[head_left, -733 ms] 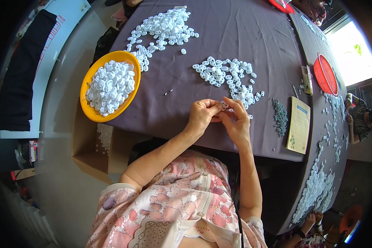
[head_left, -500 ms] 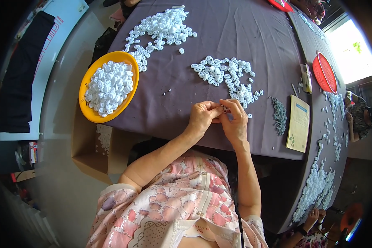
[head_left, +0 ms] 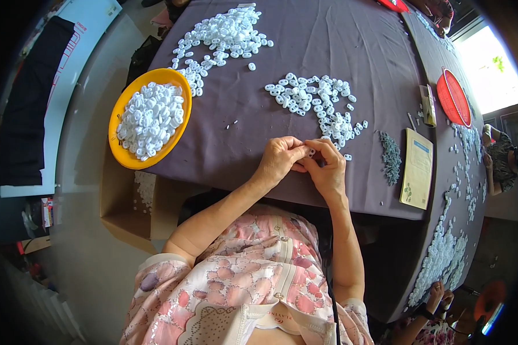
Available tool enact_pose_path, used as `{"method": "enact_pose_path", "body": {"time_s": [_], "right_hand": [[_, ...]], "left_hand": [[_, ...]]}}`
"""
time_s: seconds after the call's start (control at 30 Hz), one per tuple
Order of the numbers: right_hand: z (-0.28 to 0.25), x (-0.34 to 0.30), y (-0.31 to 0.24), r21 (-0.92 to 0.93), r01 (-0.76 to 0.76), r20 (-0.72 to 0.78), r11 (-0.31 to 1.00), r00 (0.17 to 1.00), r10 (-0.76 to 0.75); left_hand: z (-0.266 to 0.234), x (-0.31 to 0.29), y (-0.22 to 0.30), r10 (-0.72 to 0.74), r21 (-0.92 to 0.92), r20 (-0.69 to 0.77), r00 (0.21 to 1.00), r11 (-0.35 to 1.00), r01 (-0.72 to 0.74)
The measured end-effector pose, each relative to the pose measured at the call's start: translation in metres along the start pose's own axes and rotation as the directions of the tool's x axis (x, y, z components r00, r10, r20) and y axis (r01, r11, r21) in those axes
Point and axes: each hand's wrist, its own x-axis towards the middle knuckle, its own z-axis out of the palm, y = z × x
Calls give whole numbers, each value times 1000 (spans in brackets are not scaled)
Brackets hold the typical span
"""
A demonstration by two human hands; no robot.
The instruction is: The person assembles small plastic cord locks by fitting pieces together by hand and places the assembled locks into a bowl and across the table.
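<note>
The person's two hands at centre, one left hand [head_left: 277, 162] and one right hand [head_left: 328, 174]; one yellow bowl [head_left: 126, 156] at left; two red containers [head_left: 454, 99], right and top edge; one cardboard box [head_left: 168, 201] lower left; one tan packet [head_left: 417, 168] and one grey heap [head_left: 390, 158], right of centre; white oval pieces [head_left: 227, 31], too many to count.

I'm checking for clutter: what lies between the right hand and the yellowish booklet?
The head view shows a white piece, then a heap of grey pieces.
</note>
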Motion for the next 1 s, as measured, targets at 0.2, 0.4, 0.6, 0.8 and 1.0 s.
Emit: {"method": "enact_pose_path", "body": {"time_s": [0.2, 0.4, 0.6, 0.8, 1.0], "right_hand": [[2, -2, 3, -7, 29, -27, 1000, 999, -29], [2, -3, 0, -27, 23, -23, 999, 999, -23], [4, -4, 5, -46, 55, -61, 997, 996, -58], [3, -4, 2, -58, 42, -41, 997, 998, -44], [0, -3, 5, 7, -1, -13, 1000, 1000, 1]], "left_hand": [[-2, 1, -2, -29, -66, 23, 999, 997, 31], [-3, 1, -12, 69, 21, 16, 998, 997, -69], [-3, 2, -15, 92, 49, 34, 995, 994, -94], [-7, 2, -10, 48, 44, 73, 996, 998, -52], [-10, 2, -7, 19, 37, 110, 994, 999, -23]]}}
